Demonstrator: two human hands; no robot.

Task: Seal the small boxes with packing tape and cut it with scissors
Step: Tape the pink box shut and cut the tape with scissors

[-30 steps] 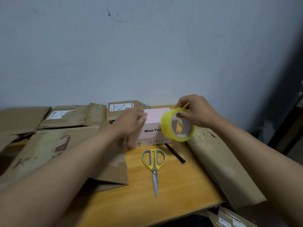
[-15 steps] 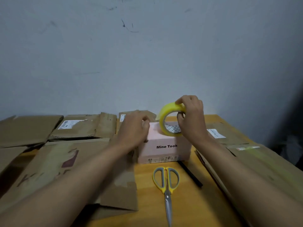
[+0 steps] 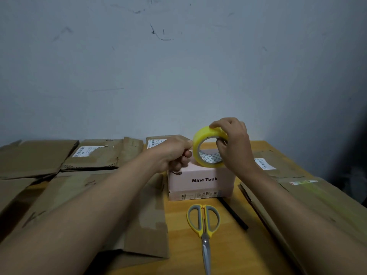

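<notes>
The right hand (image 3: 234,147) holds the tape roll (image 3: 206,147) upright on its edge over the top of the pink box (image 3: 200,183), fingers curled over the roll's outer rim and thumb reaching into its core. The roll's lower edge sits at or just above the box top; contact cannot be told. The left hand (image 3: 174,153) is just left of the roll, its fingers curled at the roll's left rim, the grip closed as if pinching something thin there. Whether it holds the tape end cannot be made out.

The box stands on the desk (image 3: 178,225), its front face printed "Mine Took", its left top corner under the left hand. The scissors (image 3: 204,225) lie closed on the desk in front of the box, handles toward the box and blades pointing at the viewer, untouched. A black pen (image 3: 234,215) lies slanted just right of the scissors, one end near the box's front right corner. Flattened cardboard (image 3: 69,161) covers the desk to the left, and more lies to the right (image 3: 309,199).
</notes>
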